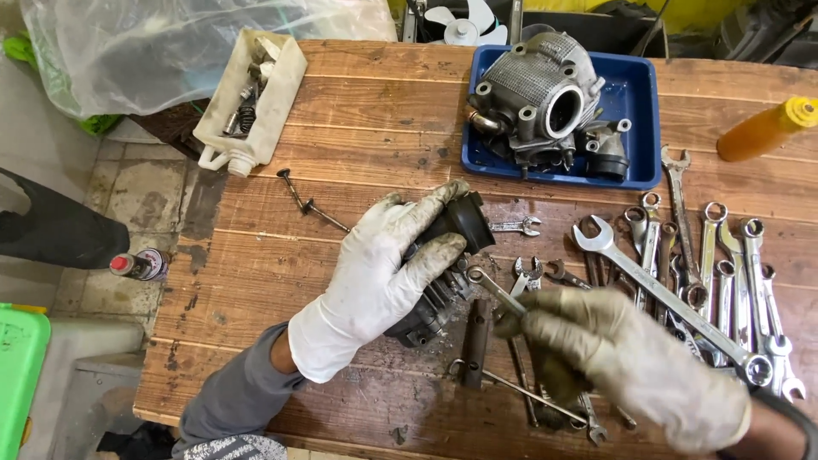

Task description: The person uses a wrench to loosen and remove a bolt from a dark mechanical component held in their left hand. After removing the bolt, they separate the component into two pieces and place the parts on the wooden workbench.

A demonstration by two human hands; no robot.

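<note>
Gloved hands at work on a dark engine part on a wooden table (pixel 256 255).

From large to small: the blue tray (pixel 643 111) at the far edge holds a bare cylinder head (pixel 532 94), already separate. Mid-table, the left hand (pixel 383 273) is wrapped over the dark finned engine part (pixel 443 281), pinning it down. The right hand (pixel 630 366) is closed around a small spanner (pixel 498 290) whose ring end sits at the part, so fasteners seemingly remain. Loose spanners (pixel 724 273) lie right; two valves (pixel 307 200) lie left.
</note>
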